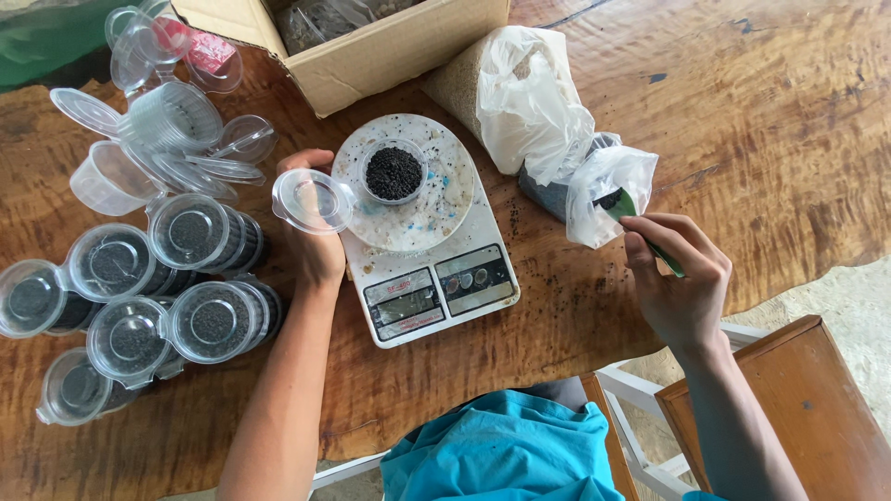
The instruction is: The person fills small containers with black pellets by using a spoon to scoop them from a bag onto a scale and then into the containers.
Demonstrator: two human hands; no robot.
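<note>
A white kitchen scale (427,278) sits on the wooden table. On its round pan stands a small clear cup (393,173) filled with black granules. My left hand (311,237) rests beside the scale and holds the cup's attached clear lid (312,199). My right hand (676,278) grips a green scoop (633,215), whose tip is inside an open clear plastic bag (608,190) of black granules.
Several filled, lidded cups (148,288) lie stacked at the left, with empty cups and lids (167,130) behind them. A cardboard box (371,46) and a white sack (520,97) sit at the back. A wooden chair (789,399) stands at the lower right.
</note>
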